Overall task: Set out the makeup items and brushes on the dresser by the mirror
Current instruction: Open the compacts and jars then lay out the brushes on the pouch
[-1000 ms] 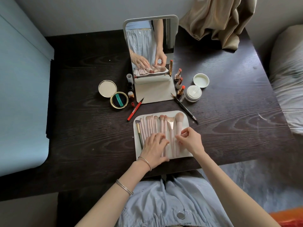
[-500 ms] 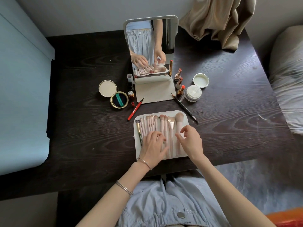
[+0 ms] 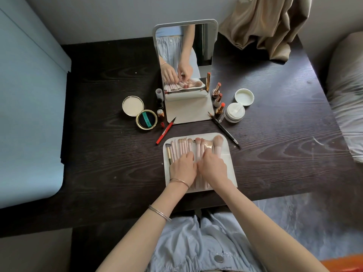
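Nearest, both hands lie side by side on the makeup brushes (image 3: 184,147), a row of pink-handled brushes on a white mat (image 3: 229,169) at the bench's (image 3: 98,154) near edge. The left hand (image 3: 182,168) rests on the handles with its fingers bent down; whether it grips one I cannot tell. The right hand (image 3: 213,167) curls its fingers at the handles of the larger brushes, its grip likewise hidden. The hands cover most handles, so the brushes cannot be counted. Beyond the mat lie 1 red liner pen (image 3: 166,131) and 1 dark brow pencil (image 3: 224,130). Farther off, 1 open gold compact (image 3: 139,112) sits left, 3 lipsticks (image 3: 218,99) and 1 powder jar (image 3: 234,112) with its lid (image 3: 244,97) right, flanking 1 standing mirror (image 3: 185,55).
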